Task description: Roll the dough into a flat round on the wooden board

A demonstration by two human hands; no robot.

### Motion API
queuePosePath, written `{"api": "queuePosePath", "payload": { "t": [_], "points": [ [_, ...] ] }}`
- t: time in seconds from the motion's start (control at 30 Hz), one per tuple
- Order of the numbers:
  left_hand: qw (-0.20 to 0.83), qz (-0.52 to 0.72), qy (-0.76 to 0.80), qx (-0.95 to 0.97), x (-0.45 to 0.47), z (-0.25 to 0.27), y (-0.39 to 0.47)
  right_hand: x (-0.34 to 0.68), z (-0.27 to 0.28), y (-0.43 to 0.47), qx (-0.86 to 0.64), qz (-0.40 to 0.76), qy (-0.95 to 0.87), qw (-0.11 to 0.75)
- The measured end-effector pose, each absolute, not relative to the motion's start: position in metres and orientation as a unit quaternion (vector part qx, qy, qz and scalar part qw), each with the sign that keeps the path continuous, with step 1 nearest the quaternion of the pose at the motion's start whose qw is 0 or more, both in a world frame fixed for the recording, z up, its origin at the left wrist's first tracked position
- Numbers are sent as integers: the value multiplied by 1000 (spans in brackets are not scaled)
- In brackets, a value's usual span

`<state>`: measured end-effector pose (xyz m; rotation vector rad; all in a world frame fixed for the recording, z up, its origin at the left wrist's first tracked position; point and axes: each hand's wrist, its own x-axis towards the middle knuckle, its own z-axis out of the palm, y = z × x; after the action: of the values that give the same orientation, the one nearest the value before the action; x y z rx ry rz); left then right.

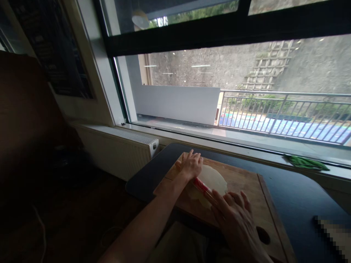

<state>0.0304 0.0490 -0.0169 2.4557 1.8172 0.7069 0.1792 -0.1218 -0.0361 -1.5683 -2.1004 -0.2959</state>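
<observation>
Wooden board (244,179) on a dark table (296,193), bearing a thin sheet of pale dough (213,178) with a red-banded rolling pin (201,185) lying across it. The left hand (192,166) rests open, palm down with fingers extended, over the pin's far end; the right hand (237,215) covers the near end, its underside hidden, so whether it closes around the pin cannot be told. Probable faults: unequal pressure from the two hands could thin one side, dough clinging to the pin could wrinkle or tear, and a hard push could slide the board.
</observation>
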Motion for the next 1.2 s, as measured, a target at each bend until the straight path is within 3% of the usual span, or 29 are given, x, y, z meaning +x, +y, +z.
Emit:
{"api": "queuePosePath", "payload": {
  "t": [0.3,0.53,0.67,0.97,1.2],
  "points": [
    [-31,226,529,818,-12,-29,-30,227,-25,-152,-495,-83,-847,174],
    [95,134,541,825,58,-6,41,268,-16,-148,-522,-117,-828,169],
    [100,124,531,832,59,-2,50,256,-8,-152,-513,-147,-822,198],
    [105,130,483,860,-39,-29,0,222,-3,-171,-468,-152,-849,193],
    [141,60,504,850,37,-11,57,238,14,-162,-585,-67,-774,234]
  ]
}}
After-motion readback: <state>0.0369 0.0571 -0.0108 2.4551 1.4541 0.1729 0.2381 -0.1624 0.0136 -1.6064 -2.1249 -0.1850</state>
